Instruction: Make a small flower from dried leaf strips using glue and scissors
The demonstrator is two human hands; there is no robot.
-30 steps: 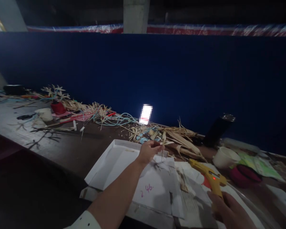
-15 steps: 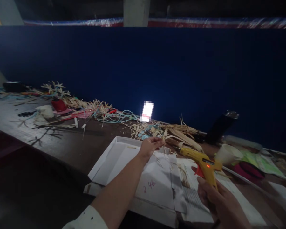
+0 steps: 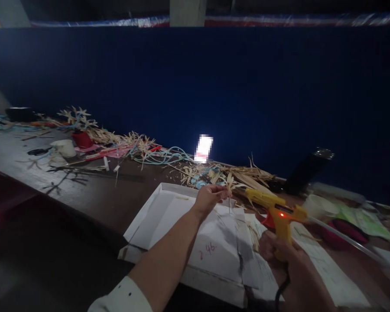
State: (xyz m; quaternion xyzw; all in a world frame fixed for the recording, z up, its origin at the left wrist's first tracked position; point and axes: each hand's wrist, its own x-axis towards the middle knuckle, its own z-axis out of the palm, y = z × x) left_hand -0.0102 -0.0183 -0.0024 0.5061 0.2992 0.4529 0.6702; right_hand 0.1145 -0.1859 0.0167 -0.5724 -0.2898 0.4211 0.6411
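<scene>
Over the white cardboard box (image 3: pixel 211 268), my left hand (image 3: pixel 211 199) pinches a small flower of pale dried strips (image 3: pixel 230 182) with a thin stem pointing down. My right hand (image 3: pixel 282 255) is wrapped round the handle of a yellow glue gun (image 3: pixel 276 208). Its red trigger (image 3: pixel 268 221) shows in front of the fingers, a red light glows on its side, and a clear glue stick (image 3: pixel 344 238) sticks out at the back. The gun's nozzle end is close to the flower; whether they touch I cannot tell.
Behind the box lie dried leaf strips (image 3: pixel 260 175) and blue cords (image 3: pixel 165 156). A lit phone (image 3: pixel 203 148) leans on the dark blue partition (image 3: pixel 195 86). Right: a dark bottle (image 3: pixel 308 171), a pale cup (image 3: pixel 318 207), papers. Left: scissors (image 3: pixel 39 151), a white cup (image 3: pixel 63 148), finished-looking straw flowers (image 3: pixel 78 116).
The glue gun has moved left relative to the box, and its nozzle is nearer the flower. My left hand keeps its pinch on the flower. The view has shifted slightly.
</scene>
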